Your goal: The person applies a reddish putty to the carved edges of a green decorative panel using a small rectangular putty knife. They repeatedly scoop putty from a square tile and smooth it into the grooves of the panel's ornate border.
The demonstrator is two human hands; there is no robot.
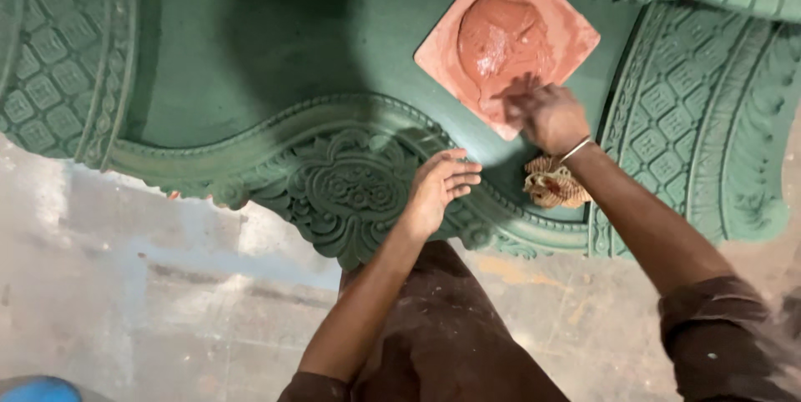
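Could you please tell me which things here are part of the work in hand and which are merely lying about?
In use: right hand on the reddish putty on its square tile; left hand resting on the green carved panel.
Lying about: netted scrubber; blue object on the floor.

Dark brown rolled sleeves (709, 319), thin metal bangle (574, 150) on right wrist.

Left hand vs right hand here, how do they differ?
The left hand lies flat, fingers spread, on the carved green panel; the right hand has its fingers bent down on the reddish tile at the edge of the paste. The right wrist has a bangle; the left wrist is bare. The right hand looks blurred, the left sharp. Both are bare and hold nothing.
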